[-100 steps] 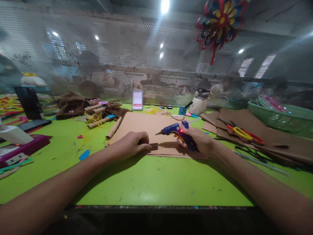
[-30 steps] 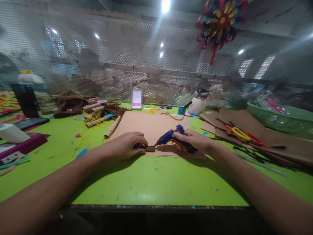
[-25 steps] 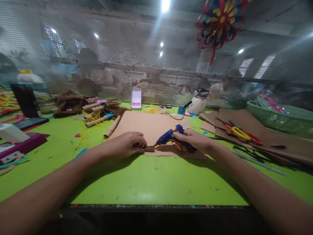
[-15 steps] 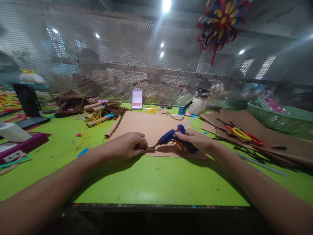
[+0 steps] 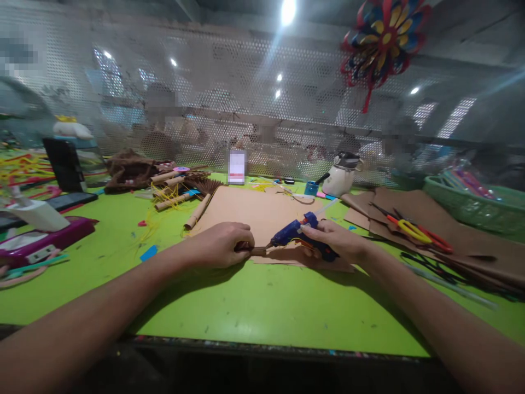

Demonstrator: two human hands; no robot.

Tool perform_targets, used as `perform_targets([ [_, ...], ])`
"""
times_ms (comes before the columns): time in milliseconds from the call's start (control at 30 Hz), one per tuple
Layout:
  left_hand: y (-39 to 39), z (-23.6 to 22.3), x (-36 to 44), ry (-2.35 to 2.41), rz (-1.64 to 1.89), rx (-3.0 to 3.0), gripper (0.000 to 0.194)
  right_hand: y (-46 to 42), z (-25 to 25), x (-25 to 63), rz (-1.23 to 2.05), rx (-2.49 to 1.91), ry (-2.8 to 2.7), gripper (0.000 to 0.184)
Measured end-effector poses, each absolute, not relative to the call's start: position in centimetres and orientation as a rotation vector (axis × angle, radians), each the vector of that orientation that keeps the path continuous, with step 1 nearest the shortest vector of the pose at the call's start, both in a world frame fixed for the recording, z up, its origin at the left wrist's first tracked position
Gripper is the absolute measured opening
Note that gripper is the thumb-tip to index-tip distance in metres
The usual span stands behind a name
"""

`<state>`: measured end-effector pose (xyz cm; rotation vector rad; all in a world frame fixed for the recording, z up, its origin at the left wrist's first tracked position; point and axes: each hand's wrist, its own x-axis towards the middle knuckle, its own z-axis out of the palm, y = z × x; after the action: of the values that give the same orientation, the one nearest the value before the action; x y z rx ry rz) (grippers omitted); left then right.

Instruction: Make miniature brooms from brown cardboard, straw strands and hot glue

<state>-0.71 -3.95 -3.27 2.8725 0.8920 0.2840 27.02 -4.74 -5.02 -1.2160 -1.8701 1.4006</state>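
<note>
Small brown paper piece (image 5: 258, 251) at the near edge of the tan sheets (image 5: 254, 208), pinched and partly hidden by the left hand (image 5: 227, 243). Right hand (image 5: 344, 239), wrapped around a blue glue gun (image 5: 288, 233), nozzle at the piece. Beyond, left: paper rolls (image 5: 198, 212); right: scissors (image 5: 415, 231) on brown paper (image 5: 429, 216). Green table (image 5: 229, 303) beneath.
</note>
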Motion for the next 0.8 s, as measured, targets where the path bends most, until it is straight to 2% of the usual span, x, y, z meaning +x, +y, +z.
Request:
perform_targets([
  [800,-3.68,-3.54,-0.86,0.858,0.303,2.87,0.015,-5.05,-4.91,26.55,1.209,-1.272,-1.988,0.052],
])
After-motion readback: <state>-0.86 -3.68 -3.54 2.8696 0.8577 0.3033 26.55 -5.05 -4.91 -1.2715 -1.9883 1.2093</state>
